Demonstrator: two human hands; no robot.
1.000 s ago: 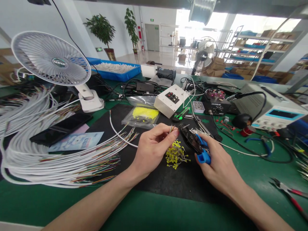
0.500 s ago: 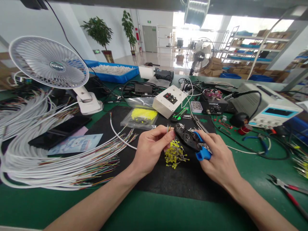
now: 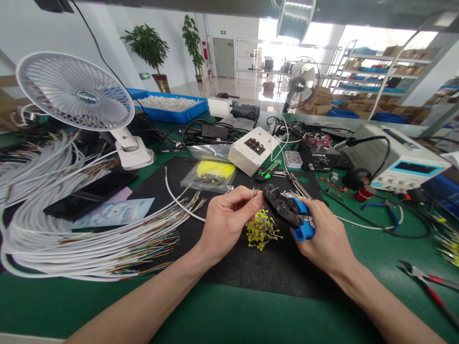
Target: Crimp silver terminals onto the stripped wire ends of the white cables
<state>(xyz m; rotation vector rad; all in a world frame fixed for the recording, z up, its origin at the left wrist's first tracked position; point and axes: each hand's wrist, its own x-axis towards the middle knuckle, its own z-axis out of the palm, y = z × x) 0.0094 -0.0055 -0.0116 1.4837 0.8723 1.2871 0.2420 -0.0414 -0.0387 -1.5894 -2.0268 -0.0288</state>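
Observation:
Pinched in my left hand (image 3: 229,217) is the end of a white cable (image 3: 182,205), its thin coloured wires poking up above the fingers. My right hand (image 3: 324,236) grips a crimping tool (image 3: 283,208) by its blue handles, the black head pointing left, close to my left fingertips. Beneath the tool, on the black mat (image 3: 247,274), lies a pile of yellow-ended crimp terminals (image 3: 261,231). Loose silvery terminals (image 3: 308,221) show partly behind the crimping tool and my right hand. Whether the tool's jaws touch a wire is too small to tell.
Many white cables (image 3: 89,253) with stripped ends spread over the left side. A bag of yellow sleeves (image 3: 211,173), a switch box (image 3: 251,152) and a desk fan (image 3: 124,148) stand behind. At right are a power supply (image 3: 398,160) and red-handled cutters (image 3: 426,282).
The crimping tool's head has shifted slightly right and down, a little away from the wire ends. My left hand keeps hold of the cable, nearly in place.

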